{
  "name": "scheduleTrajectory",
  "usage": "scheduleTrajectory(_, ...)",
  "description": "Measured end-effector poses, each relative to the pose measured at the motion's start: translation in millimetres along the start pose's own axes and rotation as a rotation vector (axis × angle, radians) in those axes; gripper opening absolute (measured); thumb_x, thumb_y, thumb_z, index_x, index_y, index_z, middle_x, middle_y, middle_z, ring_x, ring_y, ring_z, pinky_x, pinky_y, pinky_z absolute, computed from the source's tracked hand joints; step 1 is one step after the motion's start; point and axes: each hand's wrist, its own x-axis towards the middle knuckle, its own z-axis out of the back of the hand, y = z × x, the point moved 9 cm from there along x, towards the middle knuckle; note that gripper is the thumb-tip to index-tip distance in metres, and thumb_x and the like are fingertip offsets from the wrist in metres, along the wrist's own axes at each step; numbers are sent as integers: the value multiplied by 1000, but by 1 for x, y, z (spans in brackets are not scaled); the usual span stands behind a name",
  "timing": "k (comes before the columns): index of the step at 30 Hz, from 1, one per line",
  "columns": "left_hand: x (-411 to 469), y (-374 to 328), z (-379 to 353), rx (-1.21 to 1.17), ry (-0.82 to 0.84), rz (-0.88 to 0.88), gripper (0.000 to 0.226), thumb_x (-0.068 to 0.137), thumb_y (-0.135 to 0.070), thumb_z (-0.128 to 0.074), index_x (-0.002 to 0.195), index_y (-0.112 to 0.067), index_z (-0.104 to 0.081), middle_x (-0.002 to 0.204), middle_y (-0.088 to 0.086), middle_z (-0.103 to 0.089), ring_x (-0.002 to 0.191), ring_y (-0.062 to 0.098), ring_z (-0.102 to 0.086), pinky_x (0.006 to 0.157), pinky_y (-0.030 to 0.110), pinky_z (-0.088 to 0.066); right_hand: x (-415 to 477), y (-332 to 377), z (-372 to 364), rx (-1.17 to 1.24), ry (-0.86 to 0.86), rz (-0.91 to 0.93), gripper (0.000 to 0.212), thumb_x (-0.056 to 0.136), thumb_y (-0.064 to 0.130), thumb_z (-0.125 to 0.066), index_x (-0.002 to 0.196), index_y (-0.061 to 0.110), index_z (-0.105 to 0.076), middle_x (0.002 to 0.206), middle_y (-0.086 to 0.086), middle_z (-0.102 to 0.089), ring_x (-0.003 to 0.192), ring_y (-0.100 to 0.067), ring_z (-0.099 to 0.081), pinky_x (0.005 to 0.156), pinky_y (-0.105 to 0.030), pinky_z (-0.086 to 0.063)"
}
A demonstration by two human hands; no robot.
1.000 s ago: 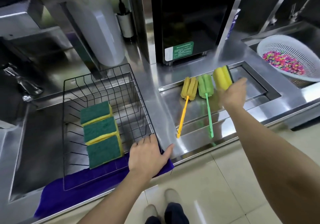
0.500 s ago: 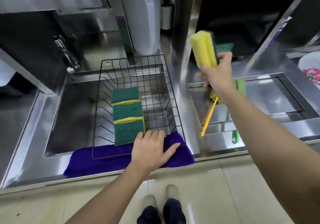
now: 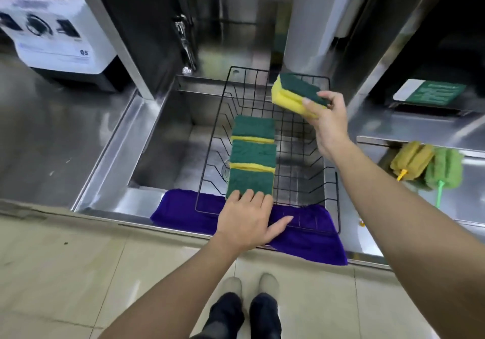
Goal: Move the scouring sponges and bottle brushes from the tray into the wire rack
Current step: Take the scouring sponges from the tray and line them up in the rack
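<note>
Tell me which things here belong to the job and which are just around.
Job: held sponge in right hand; three sponges in wire rack; yellow brush, green brush, tray; left hand on the rack.
Around: purple cloth, sink, faucet, white appliance.

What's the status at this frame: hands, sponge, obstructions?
Right hand holds sponge above rack. Left hand rests on rack's front edge. Three sponges racked, two brushes on tray. Nothing in the way.
</note>
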Motion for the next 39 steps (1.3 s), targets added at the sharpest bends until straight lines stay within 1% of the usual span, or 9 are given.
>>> scheduleTrajectory(4,-1,0,0,-1,-32,2,55,91,-60,-42,67,-12,-55,57,2,-52,53,23,-50,52,31,-39,6,-15,-10,20,-35,-70,18,92,16,-57,76,24,-52,105,-5,-53,89,-17,-55,80,-34,-55)
scheduleTrajectory(12,-2,-1,0,-19,-45,0,54,92,-58,-41,68,-12,-56,58,1,-52,54,21,-49,51,31,-37,26,-34,-19,-152,-148,-93,26,88,15,-61,74,32,-46,104,2,-52,109,-26,-55,94,-40,-52)
scheduleTrajectory(16,-3,-1,-2,-26,-19,13,55,92,-58,-38,69,-12,-56,59,2,-52,55,21,-48,51,32,-36,30,-33,-39,-258,-126,-36,20,89,15,-60,90,25,-42,128,-7,-49,123,-23,-46,96,-30,-39)
scheduleTrajectory(20,-2,-1,-3,-24,-1,20,55,92,-58,-38,67,-12,-54,58,1,-49,54,21,-46,52,31,-32,35,-34,-67,-352,-39,-1,20,92,14,-56,97,21,-38,136,-12,-41,107,-14,-39,89,-23,-29)
scheduleTrajectory(26,-2,0,-2,-49,-9,29,54,93,-57,-38,66,-12,-53,58,1,-47,53,20,-44,51,30,-30,35,-53,-85,-457,2,-111,32,89,16,-60,103,16,-31,121,-10,-44,99,-23,-46,97,-37,-41)
scheduleTrajectory(29,-2,0,-1,-52,-19,25,53,93,-57,-39,66,-13,-53,58,0,-47,53,19,-43,51,30,-29,38,-65,-85,-414,92,-234,62,84,13,-63,134,24,-27,131,-12,-51,114,-30,-55,101,-46,-47)
scheduleTrajectory(32,-2,0,0,-51,-27,26,52,92,-56,-41,66,-13,-53,57,0,-47,53,18,-43,51,29,-28,40,-66,-84,-384,182,-289,64,89,6,-60,142,24,-30,133,-5,-50,117,-22,-52,104,-35,-43)
scheduleTrajectory(34,-2,0,-1,-54,-30,24,52,92,-56,-42,65,-13,-54,57,0,-47,53,18,-43,51,30,-29,43,-71,-82,-468,231,-286,64,91,10,-58,146,21,-28,141,-5,-44,125,-21,-45,106,-29,-38)
scheduleTrajectory(39,-2,-1,-2,-53,-18,16,52,92,-56,-41,65,-13,-53,57,0,-47,53,19,-43,50,30,-29,43,-64,-78,-949,272,-191,70,87,35,-62,147,27,-25,150,-7,-38,138,-32,-33,114,-45,-27)
